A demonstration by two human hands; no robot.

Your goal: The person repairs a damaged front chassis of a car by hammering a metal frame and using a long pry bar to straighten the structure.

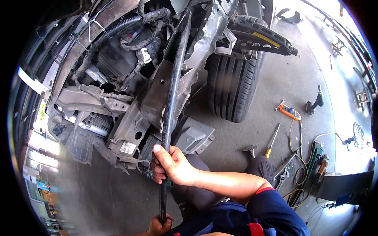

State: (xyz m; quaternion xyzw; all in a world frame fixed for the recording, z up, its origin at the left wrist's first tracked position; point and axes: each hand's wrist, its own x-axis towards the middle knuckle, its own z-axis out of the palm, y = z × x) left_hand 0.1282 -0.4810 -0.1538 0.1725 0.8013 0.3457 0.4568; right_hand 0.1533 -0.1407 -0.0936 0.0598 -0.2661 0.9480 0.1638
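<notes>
A long dark pry bar runs up from my lap, its tapered far end lying against the bent metal rail at the front of a stripped car body. My right hand is wrapped round the bar at its lower half, thumb lying up along it. Lower down, my left hand grips the bar near its bottom end, and is partly cut off by the picture's edge. Left of the bar, the torn, crumpled sheet metal shows holes. What the bar's tip bears on is hard to make out.
A tyre stands right of the rail. On the floor lie a screwdriver, an orange tool, a cordless drill, an angle grinder and cables. Wiring hoses hang in the engine bay.
</notes>
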